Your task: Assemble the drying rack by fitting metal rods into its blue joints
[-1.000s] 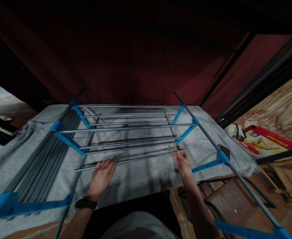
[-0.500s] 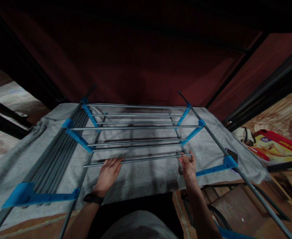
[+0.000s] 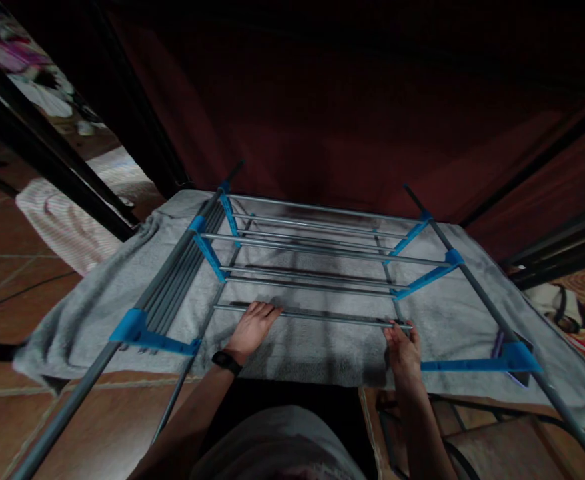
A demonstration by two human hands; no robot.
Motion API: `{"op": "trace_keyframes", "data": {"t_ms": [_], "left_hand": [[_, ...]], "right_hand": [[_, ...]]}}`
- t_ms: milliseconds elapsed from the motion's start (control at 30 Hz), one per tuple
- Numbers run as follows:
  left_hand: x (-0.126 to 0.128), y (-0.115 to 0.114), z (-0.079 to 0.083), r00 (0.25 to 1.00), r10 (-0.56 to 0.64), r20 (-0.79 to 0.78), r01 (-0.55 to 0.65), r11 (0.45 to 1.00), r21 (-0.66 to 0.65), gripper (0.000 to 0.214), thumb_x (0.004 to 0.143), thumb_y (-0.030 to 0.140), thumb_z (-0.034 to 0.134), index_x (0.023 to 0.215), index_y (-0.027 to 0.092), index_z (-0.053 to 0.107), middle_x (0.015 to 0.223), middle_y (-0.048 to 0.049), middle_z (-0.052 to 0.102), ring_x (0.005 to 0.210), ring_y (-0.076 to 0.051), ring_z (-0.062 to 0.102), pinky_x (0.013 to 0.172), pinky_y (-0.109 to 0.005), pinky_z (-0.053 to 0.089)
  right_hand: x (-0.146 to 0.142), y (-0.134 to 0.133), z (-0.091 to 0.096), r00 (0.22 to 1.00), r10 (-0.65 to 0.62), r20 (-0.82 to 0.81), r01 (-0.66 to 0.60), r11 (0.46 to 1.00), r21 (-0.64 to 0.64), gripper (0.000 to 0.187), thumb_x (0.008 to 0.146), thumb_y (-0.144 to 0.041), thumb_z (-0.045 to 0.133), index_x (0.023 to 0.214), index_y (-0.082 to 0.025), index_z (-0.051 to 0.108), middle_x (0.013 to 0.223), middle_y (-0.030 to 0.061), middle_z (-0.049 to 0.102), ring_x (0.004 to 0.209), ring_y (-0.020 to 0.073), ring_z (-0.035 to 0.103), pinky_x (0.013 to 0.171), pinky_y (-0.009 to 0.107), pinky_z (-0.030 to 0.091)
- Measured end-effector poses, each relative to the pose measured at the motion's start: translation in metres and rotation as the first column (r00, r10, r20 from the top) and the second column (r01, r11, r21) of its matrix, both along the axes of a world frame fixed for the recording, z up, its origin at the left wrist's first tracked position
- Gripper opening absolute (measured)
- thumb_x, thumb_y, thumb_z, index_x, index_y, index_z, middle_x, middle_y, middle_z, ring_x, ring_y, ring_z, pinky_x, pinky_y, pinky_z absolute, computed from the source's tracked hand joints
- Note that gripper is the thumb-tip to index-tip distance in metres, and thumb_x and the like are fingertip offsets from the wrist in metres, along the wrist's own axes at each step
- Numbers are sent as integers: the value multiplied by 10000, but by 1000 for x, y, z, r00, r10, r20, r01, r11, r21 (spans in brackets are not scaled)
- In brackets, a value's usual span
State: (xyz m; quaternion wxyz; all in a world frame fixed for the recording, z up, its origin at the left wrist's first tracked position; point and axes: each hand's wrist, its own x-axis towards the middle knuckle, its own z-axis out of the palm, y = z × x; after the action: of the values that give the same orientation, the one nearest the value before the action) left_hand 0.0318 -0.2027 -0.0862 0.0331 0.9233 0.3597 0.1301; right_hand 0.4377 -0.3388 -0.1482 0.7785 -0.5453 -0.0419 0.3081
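So we've got a grey blanket [image 3: 322, 363] under our blue-jointed rack [image 3: 322, 251], a bunch of spare rods [image 3: 172, 293] along the left, and one loose rod [image 3: 332, 319] crosswise on the near side of the fitted bars. Left hand [image 3: 253, 327] has its fingers curled over it, right hand [image 3: 403, 350] pinches its right end. Looks like we're lining it up; next move probably calls for keeping both ends steady.

Left hand [image 3: 253, 328] palm down, curled; right hand [image 3: 403, 350] palm up, pinching, well apart.
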Motion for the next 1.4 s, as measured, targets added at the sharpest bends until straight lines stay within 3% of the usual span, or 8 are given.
{"op": "trace_keyframes", "data": {"t_ms": [200, 533, 1100, 1400], "left_hand": [[-1, -1, -11, 999, 15, -42, -17, 999, -32, 395, 974, 112, 479, 1281, 237, 693, 1122, -98, 714, 1048, -259, 630, 1018, -451, 464], [-1, -1, -20, 999, 35, -25, -35, 999, -14, 401, 973, 97, 503, 1299, 234, 690, 1123, -95, 713, 1052, -262, 624, 1017, -442, 456], [0, -7, -25, 996, 70, -51, -70, 998, 4, 395, 982, 105, 500, 1328, 190, 668, 1181, -108, 692, 1108, -269, 602, 1058, -443, 438], [-1, -6, -18, 999, 53, -12, -53, 999, -14, 436, 957, 60, 483, 1328, 201, 663, 1185, -97, 712, 1101, -256, 632, 1055, -437, 453]], "right_hand": [[0, -3, 1, 999, 46, 17, -46, 999, 7, 681, 604, -248, 917, 1175, -295, 548, 943, -50, 746, 854, 144, 757, 767, 235, 646], [-3, -4, 3, 999, 21, -28, -20, 1000, 16, 729, 639, -205, 884, 1268, -301, 528, 958, -58, 724, 850, 104, 742, 813, 211, 638], [-3, -7, 1, 1000, 17, 0, -17, 1000, 0, 703, 647, -290, 925, 1240, -310, 548, 978, -91, 683, 825, 60, 707, 819, 181, 622], [-7, -5, 3, 1000, 20, 23, -20, 1000, -3, 678, 653, -309, 915, 1220, -280, 544, 953, -71, 694, 791, 84, 713, 783, 215, 636]]}}
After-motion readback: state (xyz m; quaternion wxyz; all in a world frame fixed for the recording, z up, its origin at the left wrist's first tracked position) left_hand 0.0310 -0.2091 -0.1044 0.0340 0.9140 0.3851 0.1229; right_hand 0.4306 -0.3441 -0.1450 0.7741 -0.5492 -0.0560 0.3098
